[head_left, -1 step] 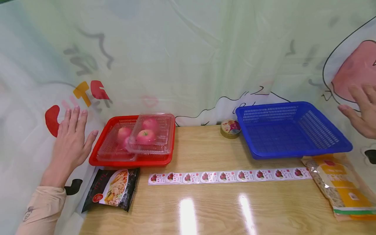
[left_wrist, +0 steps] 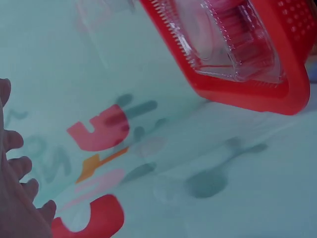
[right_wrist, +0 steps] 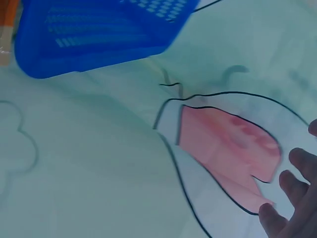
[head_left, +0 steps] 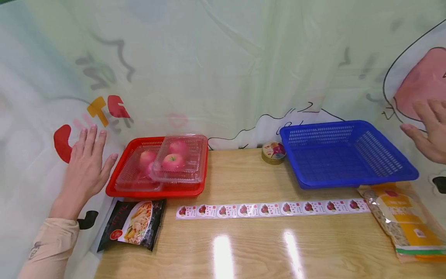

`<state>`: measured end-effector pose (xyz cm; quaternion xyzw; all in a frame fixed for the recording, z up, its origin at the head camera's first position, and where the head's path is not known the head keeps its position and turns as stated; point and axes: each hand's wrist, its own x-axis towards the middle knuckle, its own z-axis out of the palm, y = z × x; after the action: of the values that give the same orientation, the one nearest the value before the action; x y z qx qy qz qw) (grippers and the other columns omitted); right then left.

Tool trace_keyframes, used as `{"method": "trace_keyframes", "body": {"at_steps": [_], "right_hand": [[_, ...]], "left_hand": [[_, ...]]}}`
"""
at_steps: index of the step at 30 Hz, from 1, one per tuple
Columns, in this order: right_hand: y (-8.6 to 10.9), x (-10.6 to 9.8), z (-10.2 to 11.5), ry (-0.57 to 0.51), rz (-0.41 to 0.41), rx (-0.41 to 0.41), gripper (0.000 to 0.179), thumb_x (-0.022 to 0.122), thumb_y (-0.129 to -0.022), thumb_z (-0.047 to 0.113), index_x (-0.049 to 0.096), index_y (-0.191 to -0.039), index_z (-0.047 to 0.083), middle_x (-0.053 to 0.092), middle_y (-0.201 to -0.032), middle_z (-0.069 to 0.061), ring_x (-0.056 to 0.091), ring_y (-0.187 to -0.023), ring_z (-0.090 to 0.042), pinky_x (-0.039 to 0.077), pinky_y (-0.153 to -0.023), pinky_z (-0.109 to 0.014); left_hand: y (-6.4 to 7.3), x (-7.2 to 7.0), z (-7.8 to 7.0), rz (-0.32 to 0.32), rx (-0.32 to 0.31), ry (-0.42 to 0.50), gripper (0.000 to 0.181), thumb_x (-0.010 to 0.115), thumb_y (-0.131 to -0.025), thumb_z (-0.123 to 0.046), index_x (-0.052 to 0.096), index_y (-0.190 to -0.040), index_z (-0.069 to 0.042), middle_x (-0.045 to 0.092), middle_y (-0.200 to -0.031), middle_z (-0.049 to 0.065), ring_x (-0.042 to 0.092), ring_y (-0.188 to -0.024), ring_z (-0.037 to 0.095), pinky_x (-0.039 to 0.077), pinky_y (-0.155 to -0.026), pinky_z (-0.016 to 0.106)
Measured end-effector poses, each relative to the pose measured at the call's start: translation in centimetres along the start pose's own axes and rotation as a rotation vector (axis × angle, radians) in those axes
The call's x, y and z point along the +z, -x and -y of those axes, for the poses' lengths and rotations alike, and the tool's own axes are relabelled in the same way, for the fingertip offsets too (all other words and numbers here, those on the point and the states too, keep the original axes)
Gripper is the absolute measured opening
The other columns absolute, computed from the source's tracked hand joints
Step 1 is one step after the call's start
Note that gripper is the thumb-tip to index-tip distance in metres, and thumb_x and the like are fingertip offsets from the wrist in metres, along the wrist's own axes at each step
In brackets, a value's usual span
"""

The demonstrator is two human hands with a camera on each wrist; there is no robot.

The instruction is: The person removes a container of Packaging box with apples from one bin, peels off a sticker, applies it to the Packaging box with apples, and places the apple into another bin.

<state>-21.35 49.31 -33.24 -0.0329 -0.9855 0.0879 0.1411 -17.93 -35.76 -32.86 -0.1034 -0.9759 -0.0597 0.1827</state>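
Holds left hand [head_left: 85, 166] left of red basket [head_left: 181, 190] and right hand [head_left: 432, 133] right of blue basket [head_left: 336, 161], with straight, empty fingers

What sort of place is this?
Maybe a packing table set up before a cartoon backdrop: stickers lie in a strip, and apples sit in a red basket.

sticker strip [head_left: 271, 209]: landmark, flat on wooden table [head_left: 237, 174], printed with dark-red fruit | left of strip: black food packet [head_left: 134, 224], noodle picture on front | beyond strip, right of its middle: round gold-sided container [head_left: 273, 153] | at strip's right end: orange-and-clear bag [head_left: 405, 219] | farther beyond strip: pale cartoon-printed cloth [head_left: 230, 77] | nearer than strip: two bright reflections [head_left: 223, 255]
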Motion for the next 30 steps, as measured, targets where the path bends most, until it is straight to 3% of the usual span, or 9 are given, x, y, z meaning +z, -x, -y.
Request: {"method": "trace_keyframes", "body": {"at_steps": [5, 11, 17, 22, 25, 27, 30], "right_hand": [[-0.6, 0.5, -0.5, 0.023, 0.040, -0.007, 0.087, 0.015, -0.109, 0.065, -0.008, -0.167, 0.005, -0.018, -0.172, -0.027, -0.019, -0.160, -0.047, -0.012, -0.129, -0.066], [-0.4, 1.5, -1.0, 0.001, 0.035, 0.002, 0.087, 0.014, -0.109, 0.066, -0.005, -0.168, 0.005, -0.014, -0.172, -0.030, -0.018, -0.160, -0.049, -0.013, -0.129, -0.065], [-0.2, 2.2, -1.4, -0.005, 0.045, 0.047, 0.092, 0.011, -0.105, 0.072, -0.007, -0.167, 0.006, -0.020, -0.172, -0.025, -0.023, -0.160, -0.044, -0.014, -0.128, -0.065], [-0.6, 2.6, -1.5, 0.029, 0.070, 0.016, 0.092, 0.013, -0.106, 0.072, -0.009, -0.167, 0.006, -0.017, -0.170, -0.030, -0.022, -0.159, -0.048, -0.014, -0.128, -0.066], [-0.3, 2.9, -0.6, 0.042, 0.075, -0.012, 0.092, 0.011, -0.106, 0.071, -0.008, -0.166, 0.004, -0.013, -0.170, -0.033, -0.017, -0.159, -0.051, -0.012, -0.129, -0.067], [0.0, 3.3, 0.9, 0.032, 0.041, -0.061, 0.091, 0.012, -0.108, 0.068, -0.002, -0.166, 0.000, -0.003, -0.171, -0.036, -0.006, -0.160, -0.054, -0.006, -0.130, -0.067], [0.7, 4.5, 4.9, -0.074, -0.002, -0.171, 0.082, 0.025, -0.113, 0.056, 0.015, -0.165, -0.007, 0.018, -0.166, -0.041, 0.016, -0.154, -0.062, 0.006, -0.130, -0.070]], "left_hand": [[-0.5, 0.7, 0.5, 0.047, -0.015, 0.023, 0.081, 0.047, -0.110, -0.039, 0.002, -0.170, -0.011, -0.005, -0.179, 0.018, -0.006, -0.164, 0.044, 0.007, -0.130, 0.071], [-0.1, 1.1, 1.1, 0.061, -0.038, 0.040, 0.080, 0.047, -0.110, -0.038, 0.001, -0.171, -0.012, -0.006, -0.179, 0.015, -0.008, -0.164, 0.045, 0.005, -0.130, 0.070], [0.2, 1.5, 1.4, 0.077, -0.032, 0.056, 0.079, 0.043, -0.111, -0.045, 0.003, -0.171, -0.013, -0.005, -0.179, 0.014, -0.006, -0.164, 0.046, 0.009, -0.128, 0.074], [0.3, 2.0, 1.5, 0.076, -0.044, 0.075, 0.078, 0.041, -0.111, -0.047, 0.004, -0.171, -0.013, -0.003, -0.179, 0.017, -0.004, -0.164, 0.047, 0.011, -0.126, 0.077], [0.6, 2.4, 1.2, 0.072, -0.067, 0.103, 0.078, 0.040, -0.111, -0.047, 0.004, -0.171, -0.012, -0.001, -0.178, 0.018, -0.002, -0.163, 0.049, 0.014, -0.124, 0.078], [1.1, 2.8, 0.5, 0.058, -0.106, 0.145, 0.079, 0.043, -0.111, -0.046, 0.008, -0.170, -0.007, 0.003, -0.178, 0.023, 0.003, -0.162, 0.051, 0.017, -0.122, 0.079], [2.5, 4.2, -1.9, -0.027, -0.229, 0.237, 0.071, 0.053, -0.108, -0.037, 0.030, -0.162, 0.003, 0.025, -0.168, 0.033, 0.025, -0.153, 0.054, 0.031, -0.118, 0.077]]}}
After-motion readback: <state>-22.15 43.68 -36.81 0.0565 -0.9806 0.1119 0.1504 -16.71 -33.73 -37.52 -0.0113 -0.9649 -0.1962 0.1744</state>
